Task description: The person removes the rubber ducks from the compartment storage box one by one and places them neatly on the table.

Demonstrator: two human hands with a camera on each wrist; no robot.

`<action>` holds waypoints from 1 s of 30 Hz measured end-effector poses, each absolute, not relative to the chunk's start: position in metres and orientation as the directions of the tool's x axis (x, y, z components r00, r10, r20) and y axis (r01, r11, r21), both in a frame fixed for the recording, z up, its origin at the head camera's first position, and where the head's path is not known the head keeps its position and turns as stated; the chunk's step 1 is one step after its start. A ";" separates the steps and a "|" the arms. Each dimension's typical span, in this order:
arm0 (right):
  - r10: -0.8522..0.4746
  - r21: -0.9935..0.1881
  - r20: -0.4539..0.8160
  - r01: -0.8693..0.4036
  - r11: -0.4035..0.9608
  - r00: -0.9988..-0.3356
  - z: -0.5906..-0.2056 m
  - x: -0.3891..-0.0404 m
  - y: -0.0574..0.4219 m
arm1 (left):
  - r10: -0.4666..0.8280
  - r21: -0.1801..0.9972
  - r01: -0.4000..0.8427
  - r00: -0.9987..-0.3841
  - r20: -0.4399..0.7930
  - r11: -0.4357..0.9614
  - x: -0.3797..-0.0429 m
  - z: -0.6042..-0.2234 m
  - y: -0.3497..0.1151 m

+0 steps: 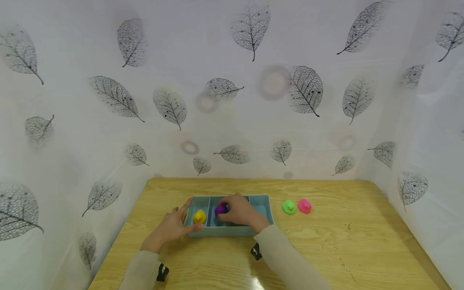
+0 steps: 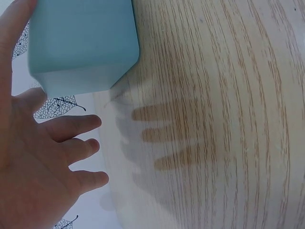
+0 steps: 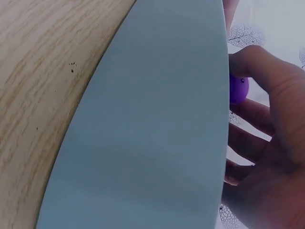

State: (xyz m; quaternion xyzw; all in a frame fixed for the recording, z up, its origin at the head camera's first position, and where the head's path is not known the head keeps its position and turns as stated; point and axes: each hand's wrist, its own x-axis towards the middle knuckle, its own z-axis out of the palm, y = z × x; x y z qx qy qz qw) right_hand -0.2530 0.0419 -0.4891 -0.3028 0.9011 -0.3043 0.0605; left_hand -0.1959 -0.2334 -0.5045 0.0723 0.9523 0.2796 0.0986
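A blue-grey tray with three compartments stands on the table. My left hand holds its left end, thumb along the front wall and index finger at the back corner; in the left wrist view the other fingers reach out beside the tray. A yellow rubber duck sits in the left compartment. My right hand reaches over the tray and pinches a purple rubber duck between thumb and fingers in the middle compartment. In the right wrist view the tray's wall hides part of the purple duck.
A green rubber duck and a pink rubber duck rest side by side on the wooden table, right of the tray. White cloth printed with leaves hangs behind the table and along both sides.
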 end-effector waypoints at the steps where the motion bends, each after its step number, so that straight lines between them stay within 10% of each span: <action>1: -0.582 -0.592 0.079 -0.508 0.626 -0.809 -0.489 -0.253 0.043 | 0.193 0.547 0.083 -0.970 -0.147 0.833 -0.196 -0.505 -0.234; 30: -0.565 -0.666 0.225 -0.548 0.506 -0.794 -0.470 -0.254 0.063 | 0.190 0.541 0.081 -0.970 -0.148 0.837 -0.196 -0.505 -0.234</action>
